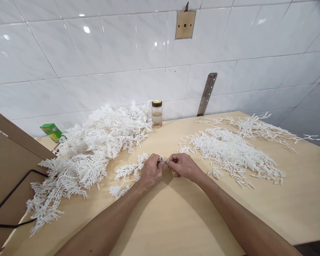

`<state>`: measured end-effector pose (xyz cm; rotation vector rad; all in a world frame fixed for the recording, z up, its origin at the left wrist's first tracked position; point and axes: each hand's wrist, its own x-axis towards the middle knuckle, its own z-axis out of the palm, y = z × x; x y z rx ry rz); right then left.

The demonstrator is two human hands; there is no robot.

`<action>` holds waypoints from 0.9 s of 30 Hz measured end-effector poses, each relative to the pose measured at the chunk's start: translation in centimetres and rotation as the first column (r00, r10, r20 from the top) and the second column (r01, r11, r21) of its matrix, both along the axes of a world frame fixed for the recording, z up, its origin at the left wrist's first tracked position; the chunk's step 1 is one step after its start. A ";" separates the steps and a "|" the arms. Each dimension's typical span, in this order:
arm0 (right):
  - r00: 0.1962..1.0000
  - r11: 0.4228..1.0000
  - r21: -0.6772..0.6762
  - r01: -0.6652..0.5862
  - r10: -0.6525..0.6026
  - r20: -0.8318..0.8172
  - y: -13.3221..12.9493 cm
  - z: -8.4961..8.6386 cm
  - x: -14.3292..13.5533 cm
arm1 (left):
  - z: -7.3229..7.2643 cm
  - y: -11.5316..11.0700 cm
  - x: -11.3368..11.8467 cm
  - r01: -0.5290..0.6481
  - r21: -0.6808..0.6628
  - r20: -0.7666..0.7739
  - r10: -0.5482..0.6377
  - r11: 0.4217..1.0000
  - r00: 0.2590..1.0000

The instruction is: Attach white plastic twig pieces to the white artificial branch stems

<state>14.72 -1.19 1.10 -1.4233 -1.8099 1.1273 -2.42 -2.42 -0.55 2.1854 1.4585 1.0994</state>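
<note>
My left hand [152,170] is closed round a white artificial plant sprig [128,172], whose branched, feathery part spreads on the table to the left of the wrist. Just right of it, my right hand [184,165] pinches with thumb and forefinger at a small white tip by the left fingertips. The fingers hide most of that tip. A large heap of white sprigs [104,138] lies to the left of my hands. On the right lies a flatter pile of small white pieces [234,153]. Behind that pile are bare, stripped-looking white stems [264,128].
A lidded clear jar [157,119], partly filled, stands at the back against the tiled wall. A green box [51,132] sits behind the left heap. At far left are a cardboard box [13,160] and a black wire frame [10,193]. A metal bracket [207,94] leans on the wall.
</note>
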 end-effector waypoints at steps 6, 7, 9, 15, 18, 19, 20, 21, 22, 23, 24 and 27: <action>0.976 0.972 -0.086 0.219 -0.220 -0.002 1.0 -0.1 1.1 | 1.2 -0.7 0.3 0.019 0.112 0.177 -0.039 0.994 0.983; 0.967 0.965 -0.076 0.252 -0.254 -0.010 1.1 -0.1 1.3 | 1.2 -0.6 0.3 0.004 0.082 0.225 -0.022 0.997 0.974; 0.955 0.956 -0.047 0.291 -0.292 -0.039 1.3 0.0 1.9 | 1.1 -0.3 0.2 -0.017 -0.029 0.310 0.025 0.999 0.950; 0.840 0.778 0.444 0.444 -0.534 0.096 2.0 0.2 4.1 | 0.6 0.3 -0.3 -0.063 -0.062 0.256 0.077 0.996 0.964; 0.799 0.705 0.553 0.443 -0.591 0.113 2.2 0.1 4.5 | 0.4 -0.5 0.0 0.070 0.056 0.053 -0.073 0.996 0.996; 0.815 0.731 0.518 0.445 -0.570 0.105 2.2 0.2 4.4 | 0.3 -0.8 0.2 0.142 0.065 -0.020 -0.140 0.988 0.990; 0.841 0.769 0.464 0.440 -0.534 0.088 2.0 0.3 4.2 | 0.2 -1.1 0.3 0.204 0.066 -0.084 -0.198 0.977 0.977; 0.871 0.811 0.401 0.426 -0.487 0.062 1.8 0.4 3.9 | 0.1 -1.4 0.5 0.255 0.064 -0.139 -0.245 0.965 0.960; 0.902 0.855 0.332 0.398 -0.430 0.027 1.6 0.5 3.5 | 0.1 -1.6 0.7 0.292 0.066 -0.184 -0.276 0.954 0.943; 0.933 0.900 0.260 0.349 -0.359 -0.009 1.3 0.6 3.1 | 0.0 -1.8 0.8 0.320 0.071 -0.219 -0.299 0.945 0.929; 0.961 0.943 0.189 0.275 -0.272 -0.041 1.1 0.7 2.7 | 0.1 -1.8 0.8 0.341 0.080 -0.238 -0.314 0.937 0.919; 0.997 0.998 0.053 0.019 -0.015 -0.071 0.5 0.7 2.1 | 1.0 -1.7 0.6 0.337 0.132 -0.163 -0.315 0.932 0.935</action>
